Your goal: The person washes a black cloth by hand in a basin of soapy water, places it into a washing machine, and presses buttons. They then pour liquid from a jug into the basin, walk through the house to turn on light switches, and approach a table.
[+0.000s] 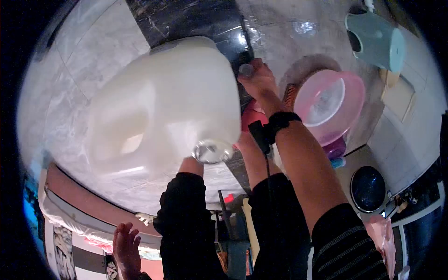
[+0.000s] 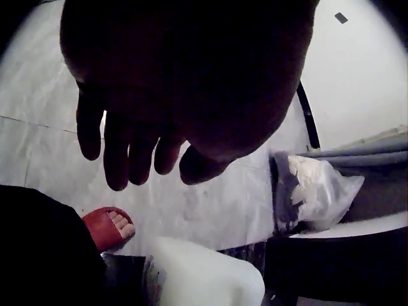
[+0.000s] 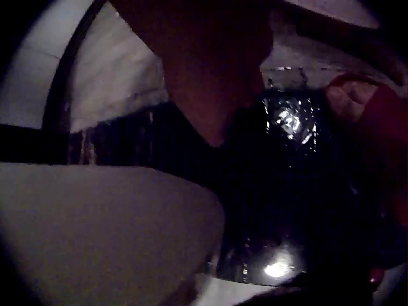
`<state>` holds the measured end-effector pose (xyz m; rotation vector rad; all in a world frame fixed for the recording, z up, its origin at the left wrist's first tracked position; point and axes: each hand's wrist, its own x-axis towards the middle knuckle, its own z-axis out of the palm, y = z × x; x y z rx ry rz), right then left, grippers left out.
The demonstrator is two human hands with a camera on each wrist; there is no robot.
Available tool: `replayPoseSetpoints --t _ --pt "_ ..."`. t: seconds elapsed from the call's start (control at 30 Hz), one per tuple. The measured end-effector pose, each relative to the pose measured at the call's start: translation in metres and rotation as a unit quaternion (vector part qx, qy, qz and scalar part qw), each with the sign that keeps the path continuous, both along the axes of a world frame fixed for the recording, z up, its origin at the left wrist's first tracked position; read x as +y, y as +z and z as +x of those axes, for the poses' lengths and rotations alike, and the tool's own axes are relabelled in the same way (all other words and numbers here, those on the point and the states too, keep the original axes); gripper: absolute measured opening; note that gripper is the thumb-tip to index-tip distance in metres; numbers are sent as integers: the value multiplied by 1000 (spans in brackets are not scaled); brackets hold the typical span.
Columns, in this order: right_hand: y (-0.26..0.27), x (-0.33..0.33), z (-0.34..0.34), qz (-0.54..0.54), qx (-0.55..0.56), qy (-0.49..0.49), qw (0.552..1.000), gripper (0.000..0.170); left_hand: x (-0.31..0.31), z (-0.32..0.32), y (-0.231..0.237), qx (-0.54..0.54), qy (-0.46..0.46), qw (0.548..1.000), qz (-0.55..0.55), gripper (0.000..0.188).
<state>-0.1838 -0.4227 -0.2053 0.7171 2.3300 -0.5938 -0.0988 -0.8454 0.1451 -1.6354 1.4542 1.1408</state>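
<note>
A large translucent white jug (image 1: 186,88) fills the middle of the head view, its uncapped mouth (image 1: 213,151) facing the person. Beyond the jug's right side, my right hand (image 1: 262,86) pinches a small clear cap (image 1: 246,70). In the right wrist view that hand (image 3: 213,76) is dark, over the black floor strip, with the jug (image 3: 108,223) beside it; the cap is hidden there. My left hand (image 1: 126,247) hangs apart from the jug at lower left, fingers loose. The left wrist view shows its spread fingers above the floor, holding nothing, with the jug (image 2: 210,277) below.
A pink basin (image 1: 352,100) stands at right, beside an orange-brown brush (image 1: 290,96). Farther right is a pale teal stool (image 1: 380,44). Red slippers (image 2: 101,233) are on the person's feet. A plastic bag (image 2: 319,191) lies at right in the left wrist view.
</note>
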Motion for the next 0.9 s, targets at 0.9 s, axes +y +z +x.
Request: replayPoseSetpoints --t 0.9 --pt "314 -67 -49 -60 95 213 971 40 44 -7 66 163 -28 979 122 37"
